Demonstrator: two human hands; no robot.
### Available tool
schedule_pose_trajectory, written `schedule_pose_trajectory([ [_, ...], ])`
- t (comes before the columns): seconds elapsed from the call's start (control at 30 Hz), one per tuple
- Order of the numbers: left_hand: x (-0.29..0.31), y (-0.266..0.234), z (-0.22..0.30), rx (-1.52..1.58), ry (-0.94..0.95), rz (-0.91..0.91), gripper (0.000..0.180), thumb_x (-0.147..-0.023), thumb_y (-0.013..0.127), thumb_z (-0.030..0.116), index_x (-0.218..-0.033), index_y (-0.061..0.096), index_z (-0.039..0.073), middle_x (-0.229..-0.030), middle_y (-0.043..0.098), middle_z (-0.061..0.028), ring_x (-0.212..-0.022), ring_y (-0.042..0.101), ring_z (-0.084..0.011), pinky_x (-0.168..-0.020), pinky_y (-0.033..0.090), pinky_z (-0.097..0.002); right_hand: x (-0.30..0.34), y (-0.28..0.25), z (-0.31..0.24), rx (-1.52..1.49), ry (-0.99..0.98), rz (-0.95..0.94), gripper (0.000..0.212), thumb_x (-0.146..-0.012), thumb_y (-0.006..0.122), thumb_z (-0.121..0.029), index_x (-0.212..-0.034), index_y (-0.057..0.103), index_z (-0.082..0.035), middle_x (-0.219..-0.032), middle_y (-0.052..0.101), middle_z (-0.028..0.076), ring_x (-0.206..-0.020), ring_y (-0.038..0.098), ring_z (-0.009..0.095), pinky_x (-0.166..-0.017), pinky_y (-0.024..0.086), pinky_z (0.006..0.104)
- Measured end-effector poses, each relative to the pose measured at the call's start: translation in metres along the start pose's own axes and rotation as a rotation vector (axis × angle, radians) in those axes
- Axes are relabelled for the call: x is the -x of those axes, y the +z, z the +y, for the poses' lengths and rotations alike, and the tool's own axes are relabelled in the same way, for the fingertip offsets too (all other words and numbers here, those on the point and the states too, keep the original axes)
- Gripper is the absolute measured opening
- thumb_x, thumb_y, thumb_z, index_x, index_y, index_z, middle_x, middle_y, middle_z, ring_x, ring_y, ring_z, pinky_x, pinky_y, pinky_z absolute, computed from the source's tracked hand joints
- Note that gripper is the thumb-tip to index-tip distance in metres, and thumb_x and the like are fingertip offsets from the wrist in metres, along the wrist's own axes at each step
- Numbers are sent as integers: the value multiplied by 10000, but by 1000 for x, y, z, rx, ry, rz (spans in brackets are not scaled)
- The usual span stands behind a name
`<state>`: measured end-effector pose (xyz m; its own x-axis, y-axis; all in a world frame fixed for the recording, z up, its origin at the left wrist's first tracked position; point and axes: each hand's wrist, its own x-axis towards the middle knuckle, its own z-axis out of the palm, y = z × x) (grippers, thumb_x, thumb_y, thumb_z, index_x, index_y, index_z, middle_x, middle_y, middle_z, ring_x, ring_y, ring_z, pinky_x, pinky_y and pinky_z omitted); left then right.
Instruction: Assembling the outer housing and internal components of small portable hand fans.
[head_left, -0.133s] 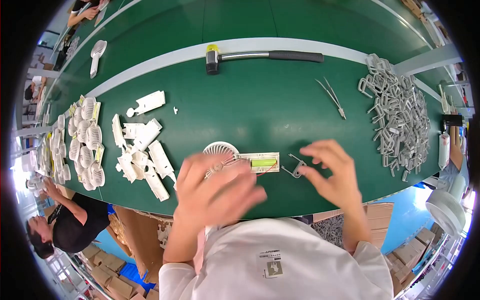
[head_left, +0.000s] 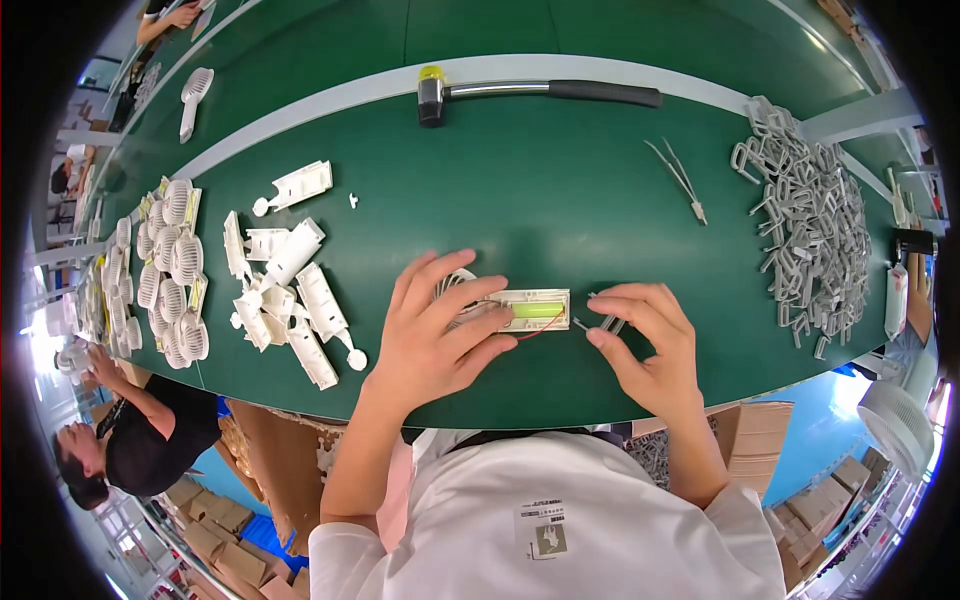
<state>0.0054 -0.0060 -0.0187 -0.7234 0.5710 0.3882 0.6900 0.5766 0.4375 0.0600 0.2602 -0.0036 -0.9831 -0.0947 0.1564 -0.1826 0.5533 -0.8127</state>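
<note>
A white handheld fan (head_left: 552, 297) lies on the green table in front of me, its handle open, with a green battery cell (head_left: 538, 311) and thin red wire showing. My left hand (head_left: 435, 325) rests over the fan's round head with fingers spread and hides most of its grille. Just right of the handle's end, my right hand (head_left: 645, 340) has thumb and forefinger about a small grey U-shaped clip (head_left: 610, 323). The clip's prongs point toward the fan, and the fingers partly cover it.
White handle shells (head_left: 295, 250) lie in a loose pile at left, beside rows of fan heads (head_left: 172, 270). A mallet (head_left: 540, 90) lies at the back, tweezers (head_left: 680, 182) at right. Many grey clips (head_left: 810, 220) are heaped far right. A co-worker (head_left: 155, 430) sits at left.
My left hand has come down and settled over the fan's head, no longer blurred. My right fingers have closed in around the grey clip. The whole view has shifted slightly.
</note>
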Motion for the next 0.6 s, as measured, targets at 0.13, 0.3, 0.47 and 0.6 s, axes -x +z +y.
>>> schedule_pose_trajectory([
  [0.13,-1,2,2,40,22,24,232,-720,859,297,-918,766,220,-1245,683,58,-1252,576,-292,-1077,428,-545,-9,14,-2,20,-18,-8,306,-775,819,-49,-1069,739,-70,-1094,702,82,-970,643,268,-830,511,352],
  [0.3,6,7,-1,37,67,44,188,-717,858,273,-854,749,204,-1258,683,73,-1255,578,-279,-1078,429,-538,-21,20,0,43,10,-49,285,-762,837,-64,-1027,732,-55,-1049,706,85,-950,639,272,-811,512,359],
  [0.47,8,12,-2,26,51,71,198,-691,872,239,-846,756,196,-1195,716,72,-1204,618,-268,-1052,454,-507,-30,21,-2,75,17,-78,257,-752,847,-74,-973,719,-47,-1009,705,80,-939,638,271,-800,511,368],
  [0.6,8,15,-5,38,47,105,173,-693,850,168,-812,724,163,-1144,722,72,-1173,635,-257,-1016,480,-483,-37,21,-6,141,-10,-122,280,-723,865,-71,-950,702,-51,-1015,694,78,-941,633,274,-796,511,373],
])
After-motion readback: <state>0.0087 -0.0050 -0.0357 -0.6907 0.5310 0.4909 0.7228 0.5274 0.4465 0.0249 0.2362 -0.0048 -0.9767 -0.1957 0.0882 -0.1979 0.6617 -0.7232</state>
